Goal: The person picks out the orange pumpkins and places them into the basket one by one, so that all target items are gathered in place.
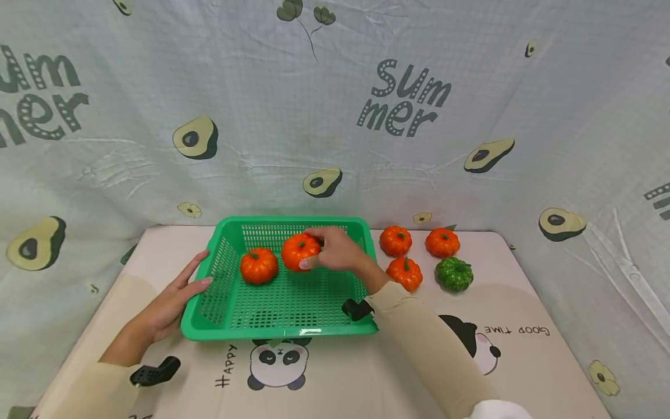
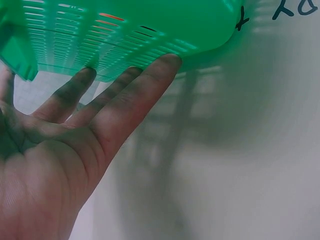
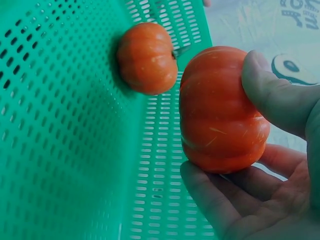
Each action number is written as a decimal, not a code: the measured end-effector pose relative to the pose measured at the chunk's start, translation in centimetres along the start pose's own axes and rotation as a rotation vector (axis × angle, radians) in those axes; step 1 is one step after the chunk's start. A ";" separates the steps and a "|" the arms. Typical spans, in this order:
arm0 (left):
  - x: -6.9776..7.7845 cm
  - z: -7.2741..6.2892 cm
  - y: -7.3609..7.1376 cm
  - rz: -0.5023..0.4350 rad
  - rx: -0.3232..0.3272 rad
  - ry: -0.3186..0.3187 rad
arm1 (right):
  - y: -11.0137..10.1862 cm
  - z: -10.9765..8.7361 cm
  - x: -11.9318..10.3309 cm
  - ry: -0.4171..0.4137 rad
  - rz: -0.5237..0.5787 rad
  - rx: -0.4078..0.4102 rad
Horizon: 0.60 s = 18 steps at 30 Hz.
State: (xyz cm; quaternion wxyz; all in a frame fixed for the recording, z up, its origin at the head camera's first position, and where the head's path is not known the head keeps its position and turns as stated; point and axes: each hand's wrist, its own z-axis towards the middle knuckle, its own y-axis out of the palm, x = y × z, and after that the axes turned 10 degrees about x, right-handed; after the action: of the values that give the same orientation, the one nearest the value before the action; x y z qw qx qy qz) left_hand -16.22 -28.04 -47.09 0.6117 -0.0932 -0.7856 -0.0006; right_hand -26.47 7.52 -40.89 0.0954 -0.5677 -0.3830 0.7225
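Observation:
A green plastic basket [image 1: 282,333] with slotted walls stands on the table. Inside it, toward the left, lies an orange mini pumpkin [image 1: 259,266] with a green stem. My right hand [image 1: 337,250] grips a second orange pumpkin [image 1: 300,251] over the basket; in the right wrist view the thumb is on one side of this pumpkin [image 3: 220,110] and the fingers are on the other. At the basket's left side is my left hand [image 1: 173,299], its fingertips against the outer wall. From the left wrist, its fingers [image 2: 135,100] look nearly straight along the slotted wall.
Right of the basket sit three orange pumpkins, at the back left [image 1: 395,240], back right [image 1: 442,242] and front [image 1: 405,273], beside a green pumpkin [image 1: 453,274]. A printed cloth [image 1: 262,116] hangs behind the table, whose cover [image 1: 335,378] bears panda drawings.

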 end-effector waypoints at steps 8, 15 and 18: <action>0.0 -0.1 0.0 0.002 -0.001 0.002 | 0.7 0.4 0.3 0.055 0.042 0.015; 0.0 0.0 0.0 0.019 0.009 0.005 | 1.2 0.9 0.6 0.091 0.063 0.029; -0.1 0.0 0.0 0.012 0.006 0.006 | 1.4 1.1 0.7 0.112 0.077 0.035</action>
State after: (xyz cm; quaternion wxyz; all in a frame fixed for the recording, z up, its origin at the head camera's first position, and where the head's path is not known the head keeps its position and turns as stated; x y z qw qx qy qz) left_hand -16.22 -28.06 -47.16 0.6143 -0.0960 -0.7832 0.0053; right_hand -27.27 6.42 -42.27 0.0985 -0.6197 -0.3421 0.6994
